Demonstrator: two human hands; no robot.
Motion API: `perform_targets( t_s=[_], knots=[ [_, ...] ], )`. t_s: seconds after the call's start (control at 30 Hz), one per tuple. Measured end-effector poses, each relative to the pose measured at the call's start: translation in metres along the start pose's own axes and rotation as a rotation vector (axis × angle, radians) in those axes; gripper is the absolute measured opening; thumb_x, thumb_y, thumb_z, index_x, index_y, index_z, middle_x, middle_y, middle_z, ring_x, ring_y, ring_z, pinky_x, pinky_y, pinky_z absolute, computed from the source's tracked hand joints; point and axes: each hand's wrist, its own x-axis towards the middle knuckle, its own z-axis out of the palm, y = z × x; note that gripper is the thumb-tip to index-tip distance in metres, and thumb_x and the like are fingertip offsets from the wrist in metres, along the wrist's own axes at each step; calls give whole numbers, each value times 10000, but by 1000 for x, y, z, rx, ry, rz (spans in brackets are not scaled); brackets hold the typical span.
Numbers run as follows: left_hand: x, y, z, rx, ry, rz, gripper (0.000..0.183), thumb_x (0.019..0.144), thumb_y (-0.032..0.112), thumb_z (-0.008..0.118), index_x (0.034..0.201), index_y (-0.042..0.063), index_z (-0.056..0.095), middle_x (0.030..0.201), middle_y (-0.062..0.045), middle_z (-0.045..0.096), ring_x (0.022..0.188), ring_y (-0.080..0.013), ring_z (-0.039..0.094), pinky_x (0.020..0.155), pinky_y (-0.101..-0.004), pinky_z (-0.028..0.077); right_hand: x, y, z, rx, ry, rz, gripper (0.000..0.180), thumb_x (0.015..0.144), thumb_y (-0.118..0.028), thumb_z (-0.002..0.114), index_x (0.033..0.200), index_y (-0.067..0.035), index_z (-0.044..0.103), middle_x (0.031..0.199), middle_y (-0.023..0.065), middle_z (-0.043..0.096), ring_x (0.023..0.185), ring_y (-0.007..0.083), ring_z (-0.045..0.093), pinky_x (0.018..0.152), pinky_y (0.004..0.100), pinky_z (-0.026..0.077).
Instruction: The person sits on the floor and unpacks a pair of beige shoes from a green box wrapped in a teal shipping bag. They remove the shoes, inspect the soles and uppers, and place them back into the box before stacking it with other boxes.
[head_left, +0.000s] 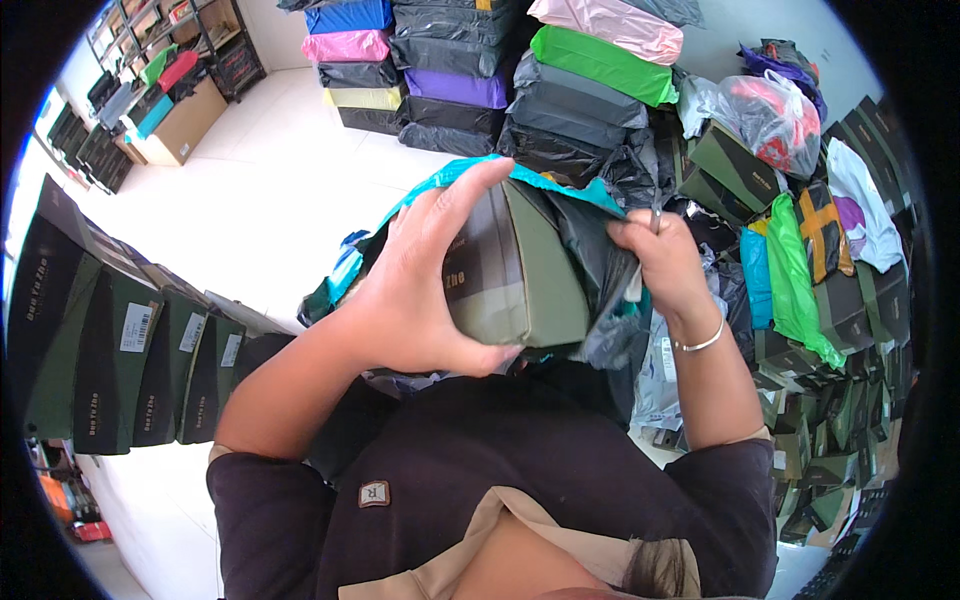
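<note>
A green and grey cardboard box (487, 277), which bears writing, is held in front of my chest. Around it sits an opened plastic bag, black inside and turquoise outside (577, 193). My left hand (420, 289) spans the box with thumb and fingers spread wide, the thumb at the near edge and the fingers at the far edge by the bag's rim. My right hand (664, 251) pinches the torn side of the bag. A small metal tool (656, 214), its kind unclear, sticks up between the fingers of that hand.
Stacks of plastic-wrapped parcels (450, 90) stand ahead against the wall. Dark green boxes (135, 360) form a row close on my left. More boxes (832, 427) and a bright green bag (802, 292) are piled on my right. An open carton (180, 124) stands on the tiled floor (285, 157).
</note>
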Motion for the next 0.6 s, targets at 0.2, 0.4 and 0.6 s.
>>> perform_targets(
  t_s=[0.2, 0.4, 0.6],
  knots=[
    [0, 9, 14, 40, -40, -66, 1196, 540, 324, 867, 1537, 83, 251, 1325, -215, 451, 1210, -390, 454, 1056, -460, 341, -3, -6, 21, 96, -62, -385, 201, 947, -175, 664, 1060, -9, 671, 853, -36, 613, 749, 57, 503, 647, 250, 415],
    [-9, 22, 28, -50, -160, -32, 1223, 542, 336, 893, 1537, 66, 236, 1379, -217, 409, 1270, -384, 416, 1078, -475, 310, 6, -15, 39, -217, -91, -511, 287, 949, -293, 666, 926, -8, 693, 699, 84, 597, 653, 143, 556, 614, 346, 447],
    [-12, 34, 29, -6, -212, 10, 1251, 534, 329, 903, 1544, 58, 217, 1418, -198, 389, 1287, -372, 406, 1078, -470, 305, 5, -28, 29, -126, -185, -395, 298, 912, -300, 692, 836, -13, 683, 705, 137, 628, 619, 298, 557, 631, 387, 450]
  ],
)
